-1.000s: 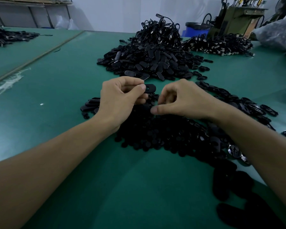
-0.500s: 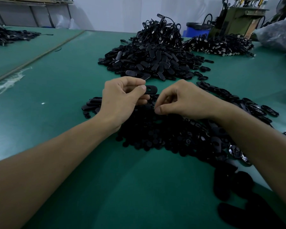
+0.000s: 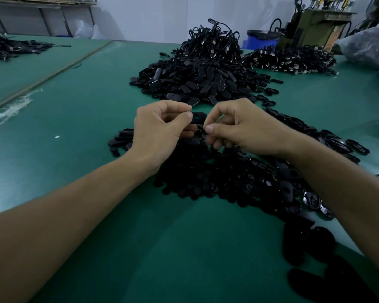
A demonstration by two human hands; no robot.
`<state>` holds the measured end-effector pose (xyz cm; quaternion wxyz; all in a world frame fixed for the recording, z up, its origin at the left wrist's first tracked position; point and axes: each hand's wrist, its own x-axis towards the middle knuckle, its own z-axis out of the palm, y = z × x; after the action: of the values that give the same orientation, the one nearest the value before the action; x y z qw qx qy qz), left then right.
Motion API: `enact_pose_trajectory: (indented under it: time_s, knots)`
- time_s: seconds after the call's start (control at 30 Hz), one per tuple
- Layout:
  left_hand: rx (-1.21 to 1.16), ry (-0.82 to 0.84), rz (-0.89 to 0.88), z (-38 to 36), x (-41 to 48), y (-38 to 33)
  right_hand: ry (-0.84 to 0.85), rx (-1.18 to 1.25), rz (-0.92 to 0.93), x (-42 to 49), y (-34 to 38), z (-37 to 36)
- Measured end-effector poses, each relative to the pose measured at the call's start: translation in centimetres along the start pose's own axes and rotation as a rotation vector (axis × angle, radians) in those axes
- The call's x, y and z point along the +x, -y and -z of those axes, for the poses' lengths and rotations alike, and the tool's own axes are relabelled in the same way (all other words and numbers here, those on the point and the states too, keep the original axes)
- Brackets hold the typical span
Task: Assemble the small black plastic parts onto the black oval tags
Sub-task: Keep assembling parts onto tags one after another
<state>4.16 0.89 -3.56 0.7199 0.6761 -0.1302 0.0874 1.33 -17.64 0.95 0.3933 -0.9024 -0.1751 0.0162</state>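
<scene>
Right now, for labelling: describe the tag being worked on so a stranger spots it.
On the green table, find the left hand above the near pile. The oval tag juts from its pinch, the only one held, not lying loose.

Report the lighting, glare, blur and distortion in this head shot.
Head view: dim, bluish light; the near pile is a near-featureless black mass, so the part the right hand pinches barely shows; the tag in the left hand reads clearer against the mat; glints on shiny tags at right; wide-angle stretches the forearms.
</scene>
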Motion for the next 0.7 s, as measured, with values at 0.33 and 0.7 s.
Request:
enact_pose_trajectory:
  time_s: [0.33, 0.7]
  knots:
    - [0.062, 0.024, -0.036, -0.02, -0.13, 0.10, -0.154, 0.031, 0.089, -0.12, 0.24, -0.23]
    - [0.132, 0.106, -0.147, -0.13, -0.55, -0.05, -0.374, -0.017, 0.118, -0.06, 0.87, -0.64]
